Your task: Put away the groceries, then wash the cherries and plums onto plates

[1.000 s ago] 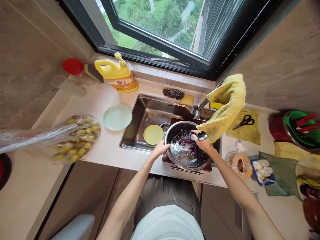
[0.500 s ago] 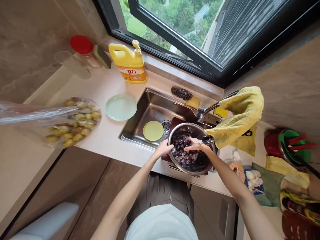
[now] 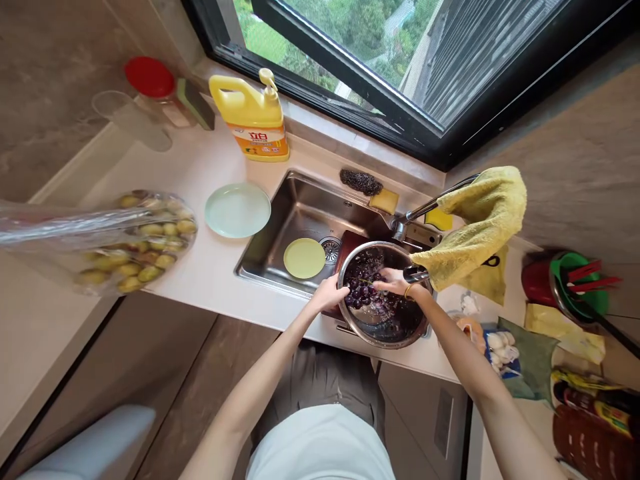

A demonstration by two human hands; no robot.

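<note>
A steel bowl holds water and dark purple grapes. It stands over the right side of the sink, on a dark red board. My left hand is closed on the bowl's left rim, with the thumb over the edge. Inside the bowl, my right hand has its fingers closed at the grapes, where a thin green stem shows. Splashing water partly hides its fingertips. Just above this hand is the tap's spout end, and a yellow cloth hangs over the tap.
In the sink lies a yellow-green plate. Left of it are a pale green plate, a plastic bag of yellow-green fruit and a yellow detergent bottle. A scouring pad and sponge sit behind.
My right hand has shifted slightly right in the bowl, and the grapes have moved with the water churning. A green stem now shows. My left hand stays on the rim.
</note>
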